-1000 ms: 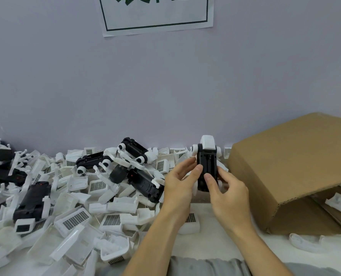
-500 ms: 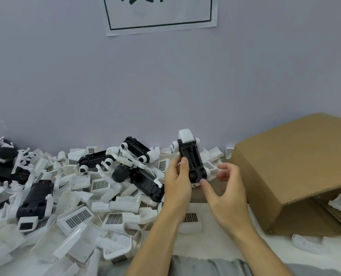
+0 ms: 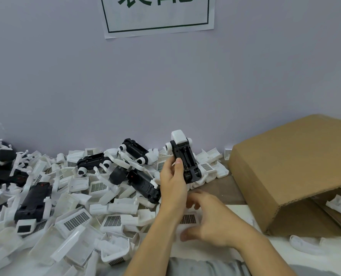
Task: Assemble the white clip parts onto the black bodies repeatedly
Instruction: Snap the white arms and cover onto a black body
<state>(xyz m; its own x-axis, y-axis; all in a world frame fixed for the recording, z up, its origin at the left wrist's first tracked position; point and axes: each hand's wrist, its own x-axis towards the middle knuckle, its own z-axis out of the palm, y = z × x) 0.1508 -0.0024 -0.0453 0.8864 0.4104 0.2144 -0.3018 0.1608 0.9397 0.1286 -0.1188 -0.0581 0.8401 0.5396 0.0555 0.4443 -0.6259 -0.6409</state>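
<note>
left hand [image 3: 172, 183] grips the black body [image 3: 185, 162], thumb on its ribbed face, held tilted above the heap of white clip parts [image 3: 114, 221]; white pieces already sit at its top end. right hand [image 3: 209, 222] hangs low over the table [image 3: 215, 191], fingers loosely spread, holding nothing, blurred. body looks like light rigid moulded plastic, smooth so a bit slippery; best taken by the long side edges mid-length. clip tabs look thin, likely snap if levered sideways, press straight in. cardboard box [image 3: 297, 168] sits on the right
</note>
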